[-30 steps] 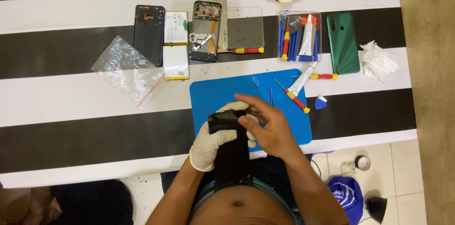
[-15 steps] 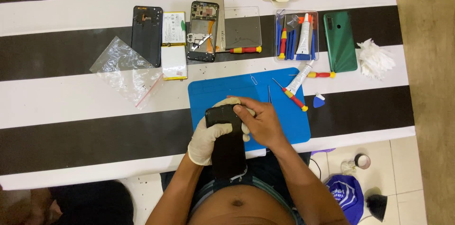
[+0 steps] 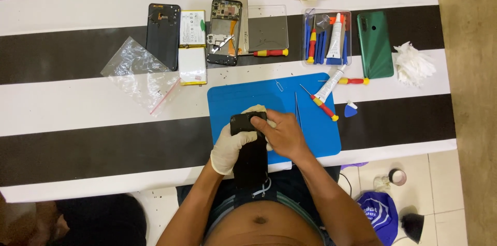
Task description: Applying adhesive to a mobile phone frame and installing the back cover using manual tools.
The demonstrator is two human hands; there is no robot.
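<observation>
Head view: a black phone [image 3: 250,155] was held upright-ish over the near edge of the blue mat [image 3: 310,137], its top end at 12 o'clock, its lower end down toward the person's lap at 6. The left hand [image 3: 231,146], in a white glove, was the grip wrapped around the phone's left edge and back, clenched on it. The right hand [image 3: 282,134], bare, lay over the top right of the phone from 3 o'clock, fingertips pressed at its upper edge, next to a wad of white cloth [image 3: 257,109] at the phone's top. Whether the right hand pinched anything small, cannot tell.

Judged handling: the phone looked thin, stiff, light, with a smooth glossy face, so slippery and easy to crack; best held by the long side edges, not by pressing the flat face.

On the striped worktop [image 3: 77,101] at 12 o'clock sat an opened phone frame [image 3: 223,33], a battery [image 3: 192,46], a black back cover [image 3: 163,33], a tray of tools [image 3: 327,39] and a green back cover [image 3: 375,44]. A red and yellow screwdriver [image 3: 321,105] and tweezers [image 3: 296,107] lay on the mat at 1 o'clock of the hands. A clear plastic bag [image 3: 137,75] lay at 10 o'clock.
</observation>
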